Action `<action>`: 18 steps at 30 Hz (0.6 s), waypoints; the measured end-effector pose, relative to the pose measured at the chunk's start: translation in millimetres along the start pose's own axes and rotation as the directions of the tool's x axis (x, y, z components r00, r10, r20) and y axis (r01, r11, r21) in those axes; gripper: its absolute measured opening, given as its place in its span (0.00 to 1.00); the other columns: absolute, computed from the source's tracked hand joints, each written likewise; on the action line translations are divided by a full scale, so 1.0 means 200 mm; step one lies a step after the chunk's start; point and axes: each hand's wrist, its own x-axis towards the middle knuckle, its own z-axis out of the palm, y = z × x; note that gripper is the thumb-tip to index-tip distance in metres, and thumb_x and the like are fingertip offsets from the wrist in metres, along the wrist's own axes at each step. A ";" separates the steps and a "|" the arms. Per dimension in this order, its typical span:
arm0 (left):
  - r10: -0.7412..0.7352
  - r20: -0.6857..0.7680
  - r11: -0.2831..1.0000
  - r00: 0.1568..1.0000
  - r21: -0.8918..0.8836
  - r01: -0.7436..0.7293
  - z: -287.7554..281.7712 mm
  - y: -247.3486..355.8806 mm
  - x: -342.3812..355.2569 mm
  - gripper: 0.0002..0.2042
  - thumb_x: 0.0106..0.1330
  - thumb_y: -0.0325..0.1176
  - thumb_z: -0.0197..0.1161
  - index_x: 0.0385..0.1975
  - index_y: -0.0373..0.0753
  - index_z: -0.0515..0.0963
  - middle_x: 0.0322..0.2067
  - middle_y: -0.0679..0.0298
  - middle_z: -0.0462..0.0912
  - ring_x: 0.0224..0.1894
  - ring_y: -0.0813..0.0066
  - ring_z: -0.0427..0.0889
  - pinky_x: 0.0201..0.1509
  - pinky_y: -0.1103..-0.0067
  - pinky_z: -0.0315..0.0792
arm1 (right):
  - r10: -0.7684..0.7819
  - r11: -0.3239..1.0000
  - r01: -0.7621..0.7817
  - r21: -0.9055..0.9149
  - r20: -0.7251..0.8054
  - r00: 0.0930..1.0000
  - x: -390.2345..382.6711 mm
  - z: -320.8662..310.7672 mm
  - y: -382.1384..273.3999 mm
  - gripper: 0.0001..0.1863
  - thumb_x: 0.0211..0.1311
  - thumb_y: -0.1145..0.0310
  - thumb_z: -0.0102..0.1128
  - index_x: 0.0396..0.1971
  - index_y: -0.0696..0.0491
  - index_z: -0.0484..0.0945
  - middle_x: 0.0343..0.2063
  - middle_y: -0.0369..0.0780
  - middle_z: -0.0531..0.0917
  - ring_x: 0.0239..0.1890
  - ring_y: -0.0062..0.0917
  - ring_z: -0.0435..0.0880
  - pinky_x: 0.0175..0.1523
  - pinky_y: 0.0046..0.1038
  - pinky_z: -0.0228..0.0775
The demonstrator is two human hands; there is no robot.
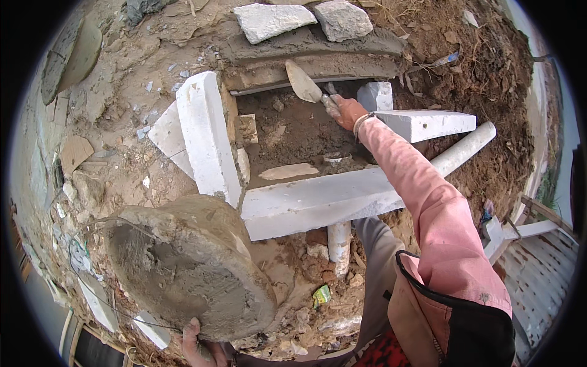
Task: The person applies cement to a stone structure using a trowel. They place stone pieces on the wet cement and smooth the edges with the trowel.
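My right hand [348,114] is closed round the handle of a pointing trowel [301,82]. The trowel's mortar-smeared blade lies over the far side of a rectangular pit [287,131], close to a wet mortar ledge [318,68]. At the lower left, my left hand [199,345] grips the near rim of a large round mortar pan [244,269], its thumb over the edge. The pan is tilted toward me, coated in grey, with wet mortar [177,269] inside. White blocks [324,202] frame the pit's near side, and another white block [211,137] stands along its left.
Two pale stones [275,22] sit on the far ledge. Right of the pit are a white block [431,125] and a slanting pipe [468,147]. An upright pipe [339,244] stands near my leg. A second pan [73,58] leans at the far left; corrugated metal [538,275] lies right.
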 end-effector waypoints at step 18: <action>0.015 -0.039 0.998 0.999 0.054 -0.013 -0.01 -0.05 0.01 0.28 0.54 0.29 0.61 0.58 0.32 0.65 0.48 0.55 0.74 0.51 0.60 0.74 0.56 0.64 0.69 | 0.209 0.977 -0.212 -0.034 -0.069 0.975 -0.08 0.05 0.22 0.21 0.61 0.55 0.52 0.47 0.55 0.71 0.36 0.55 0.82 0.42 0.52 0.80 0.46 0.47 0.72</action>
